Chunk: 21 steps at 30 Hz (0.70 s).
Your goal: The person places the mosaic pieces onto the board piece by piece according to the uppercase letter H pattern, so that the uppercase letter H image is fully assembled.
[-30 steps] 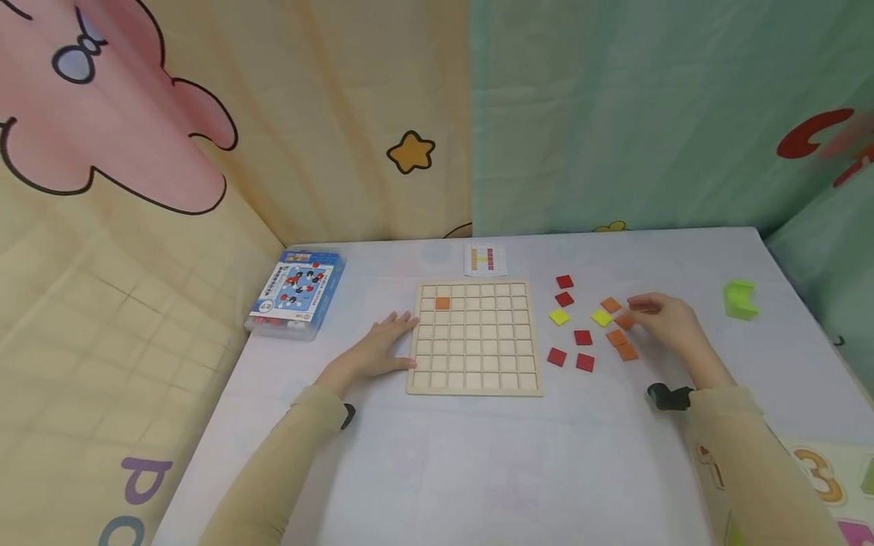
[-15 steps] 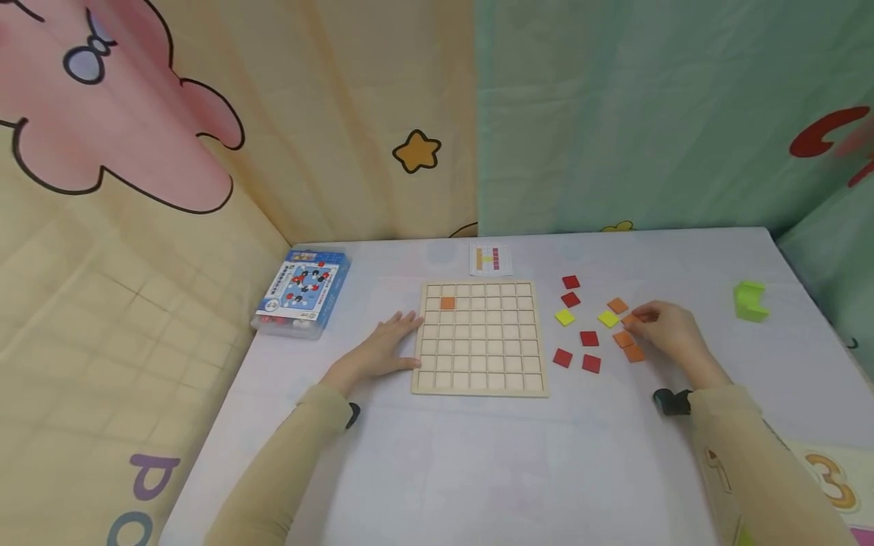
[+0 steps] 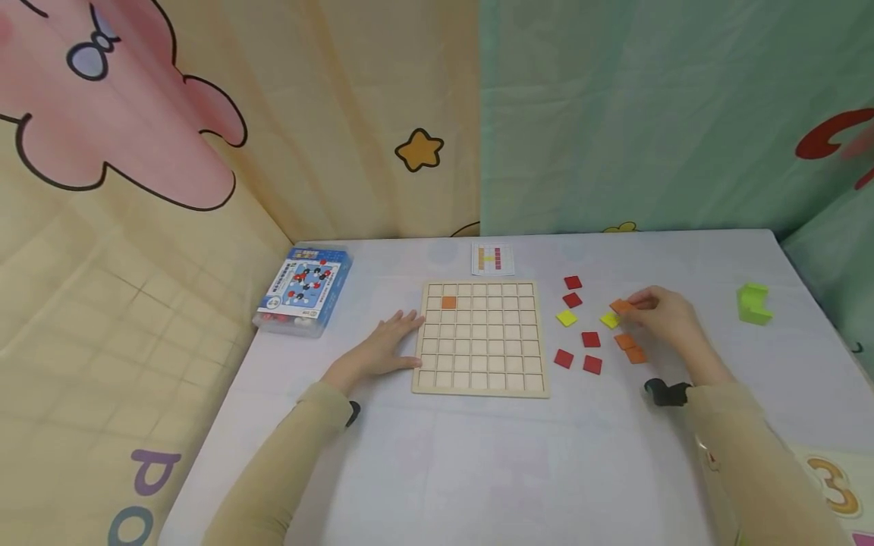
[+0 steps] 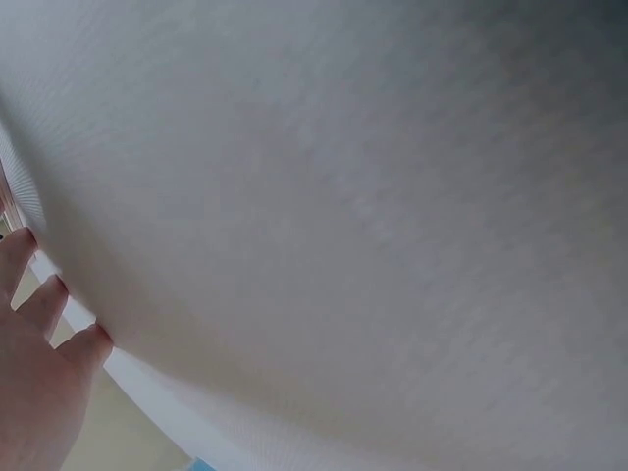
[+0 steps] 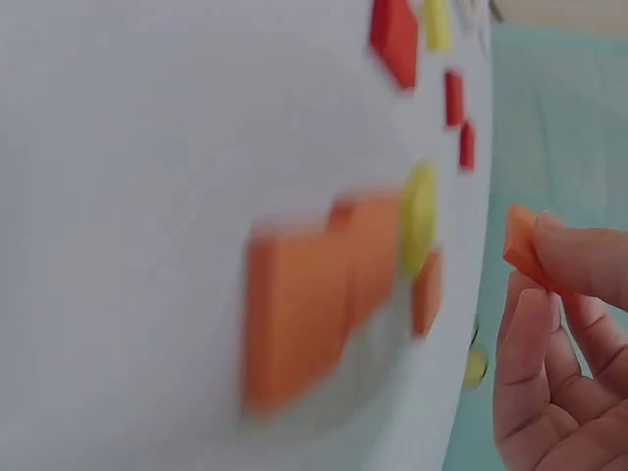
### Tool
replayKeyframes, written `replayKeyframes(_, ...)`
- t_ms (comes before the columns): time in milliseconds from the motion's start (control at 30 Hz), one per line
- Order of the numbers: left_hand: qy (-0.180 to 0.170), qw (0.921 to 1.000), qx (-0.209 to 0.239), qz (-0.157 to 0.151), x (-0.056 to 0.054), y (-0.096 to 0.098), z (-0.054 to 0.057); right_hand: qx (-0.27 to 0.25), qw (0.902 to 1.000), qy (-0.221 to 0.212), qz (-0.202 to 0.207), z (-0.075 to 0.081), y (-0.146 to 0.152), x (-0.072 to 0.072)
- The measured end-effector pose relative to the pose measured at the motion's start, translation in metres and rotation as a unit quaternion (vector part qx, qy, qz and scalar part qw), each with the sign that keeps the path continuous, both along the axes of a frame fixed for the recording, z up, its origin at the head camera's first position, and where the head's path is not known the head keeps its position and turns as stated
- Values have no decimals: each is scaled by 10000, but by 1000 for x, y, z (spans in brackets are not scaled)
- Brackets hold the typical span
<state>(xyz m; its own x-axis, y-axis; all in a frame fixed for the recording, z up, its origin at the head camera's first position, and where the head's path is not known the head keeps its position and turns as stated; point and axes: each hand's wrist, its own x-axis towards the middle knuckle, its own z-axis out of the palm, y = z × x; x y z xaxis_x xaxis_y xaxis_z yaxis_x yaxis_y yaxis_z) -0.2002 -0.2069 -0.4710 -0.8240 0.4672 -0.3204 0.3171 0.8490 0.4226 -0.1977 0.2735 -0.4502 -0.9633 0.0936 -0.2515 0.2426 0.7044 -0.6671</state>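
Head view: one square pale wooden grid board (image 3: 481, 356), lying flat on the white-covered bench (image 3: 437, 462), between the two hands. One flat square orange tile (image 3: 448, 302) set in it, second row from the far edge, second column from the left.

Left hand (image 3: 378, 350): palm down at the left edge of the board, fingers spread wide, thumb apart, gripping nothing; fingertips at the board's rim.

Right hand (image 3: 665, 315): thumb and fingers brought narrow, pinching a second orange tile (image 5: 518, 234). Right wrist view shows this piece raised clear of the bench, its face tilted.

Loose stock, right of the board: five flat square red tiles (image 3: 590, 340), scattered; two flat square yellow tiles (image 3: 567, 318), one near the board, one close by the right hand. Two further orange tiles (image 3: 624, 342) lie nearest the right wrist, close together; another orange tile (image 5: 428, 294) lies just beyond the yellow one in the right wrist view.

Surroundings: small printed card (image 3: 493, 260) with orange, yellow and red squares, beyond the board; blue-and-clear plastic box (image 3: 303, 292), far left; angular bright-green piece (image 3: 754, 303), far right.
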Motion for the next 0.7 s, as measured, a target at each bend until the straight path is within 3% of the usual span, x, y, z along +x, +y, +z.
replayKeyframes(133,11,10000,2,-11,0,-1,1,-572,9983,-51,-9,4,-36,-9)
replayKeyframes(300,12,10000,31,3,0,-1,1,-1030,9934,148,492,6,-100,-21)
replayKeyframes(533,-24,10000,9,85,0,0,0,-1303,9849,315,1100,5,-189,-33)
replayKeyframes(700,12,10000,35,-25,1,1,0,-1287,9800,506,1428,0,-227,-39)
